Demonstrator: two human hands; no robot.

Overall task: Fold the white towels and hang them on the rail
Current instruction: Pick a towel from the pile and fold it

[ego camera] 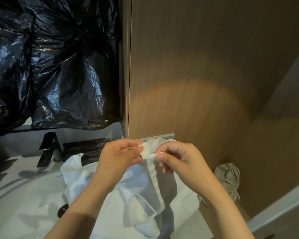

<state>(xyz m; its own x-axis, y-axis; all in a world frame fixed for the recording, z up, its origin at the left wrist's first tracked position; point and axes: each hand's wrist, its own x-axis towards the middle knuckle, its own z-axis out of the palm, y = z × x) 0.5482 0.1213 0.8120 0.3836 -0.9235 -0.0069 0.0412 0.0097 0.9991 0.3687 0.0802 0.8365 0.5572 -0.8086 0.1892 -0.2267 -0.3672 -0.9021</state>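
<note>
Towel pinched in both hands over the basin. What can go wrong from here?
1. The left hand and right hand pinch only a small edge of the white towel; a slip could drop it into the basin.
2. The towel hangs bunched, so the fold may be uneven.
3. Its trailing part lies near the black tap and might snag.
</note>
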